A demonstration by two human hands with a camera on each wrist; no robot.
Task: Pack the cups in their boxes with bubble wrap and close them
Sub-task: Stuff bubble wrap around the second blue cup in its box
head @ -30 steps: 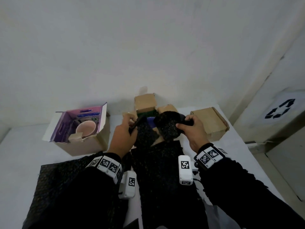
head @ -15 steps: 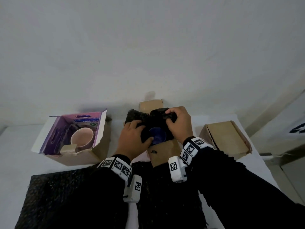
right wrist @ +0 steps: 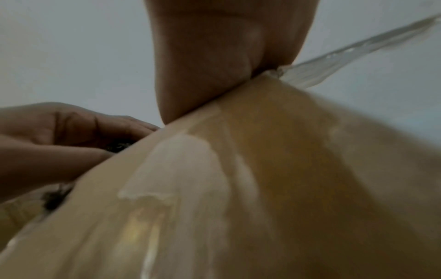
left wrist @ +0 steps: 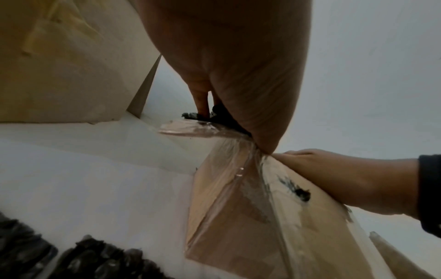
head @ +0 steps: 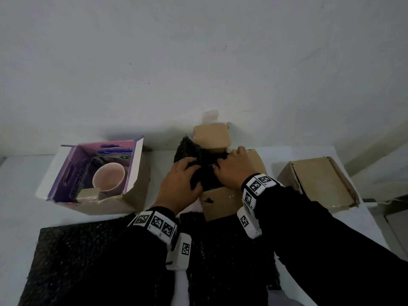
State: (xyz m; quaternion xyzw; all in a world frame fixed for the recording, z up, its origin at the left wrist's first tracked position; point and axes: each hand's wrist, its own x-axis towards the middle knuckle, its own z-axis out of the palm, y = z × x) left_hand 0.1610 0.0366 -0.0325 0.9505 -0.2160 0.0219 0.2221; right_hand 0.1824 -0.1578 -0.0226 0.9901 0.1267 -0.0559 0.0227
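Note:
In the head view an open brown box (head: 223,204) stands at the table's middle, its back flap (head: 212,136) upright. A bundle of black bubble wrap (head: 189,151) fills the opening; the cup inside it is hidden. My left hand (head: 183,182) curls over the bundle's left side and my right hand (head: 236,171) curls over its right side, both pushing it down into the box. The left wrist view shows the box's taped corner (left wrist: 238,217) under my left hand (left wrist: 226,56). A pink cup (head: 108,178) sits unwrapped in an open purple-lined box (head: 66,173) at the left.
A closed brown box (head: 318,182) stands at the right near the table edge. Black bubble wrap sheets (head: 88,261) lie flat on the white table (head: 17,195) in front of me, under my forearms. A wall rises right behind the boxes.
The wrapped cup was held above the table, its blue inside showing; both hands have carried it forward and down into the middle box, and the blue no longer shows.

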